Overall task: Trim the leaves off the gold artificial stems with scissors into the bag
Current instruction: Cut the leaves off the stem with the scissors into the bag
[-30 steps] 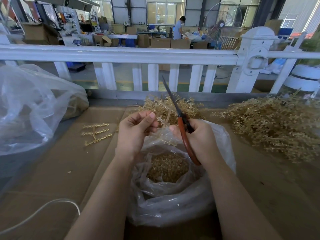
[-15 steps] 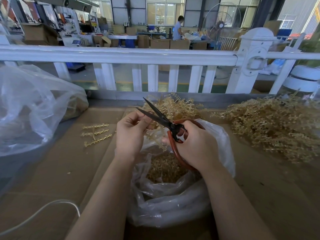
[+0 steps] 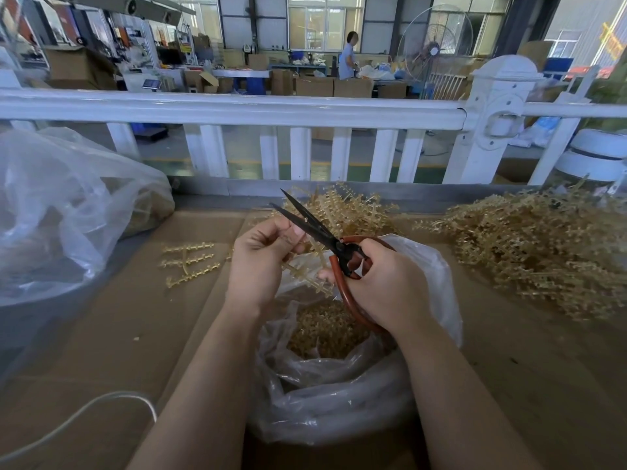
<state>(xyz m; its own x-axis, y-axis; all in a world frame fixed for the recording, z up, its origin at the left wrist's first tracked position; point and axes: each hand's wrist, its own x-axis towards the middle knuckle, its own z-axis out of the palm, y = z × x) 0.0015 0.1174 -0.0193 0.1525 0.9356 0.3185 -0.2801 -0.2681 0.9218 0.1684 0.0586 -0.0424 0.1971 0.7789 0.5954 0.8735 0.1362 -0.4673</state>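
I see the cardboard-covered counter (image 3: pixel 101 334) under everything, with a white railing (image 3: pixel 237 108) along its far edge. Two clear plastic bags sit on it — a large crumpled bag (image 3: pixel 61 212) at the left and the open bag (image 3: pixel 339 395) in front of me, part-filled with gold trimmings (image 3: pixel 325 330). Two heaps of gold artificial stems lie beyond: the big heap (image 3: pixel 536 252) at the right and a smaller heap (image 3: pixel 353 212) behind the hands. Three short trimmed stems (image 3: pixel 190 262) lie side by side on the cardboard at the left, apart from the bags. A white cable (image 3: pixel 84 412) curves across the near left.

My right hand (image 3: pixel 390 286) has its fingers curled through the red-brown handles of one pair of scissors (image 3: pixel 319 232) — black blades parted, tips pointing up and left. My left hand (image 3: pixel 264 256) pinches one gold stem (image 3: pixel 305 276) between thumb and fingers, just above the open bag's mouth, close beside the blades.
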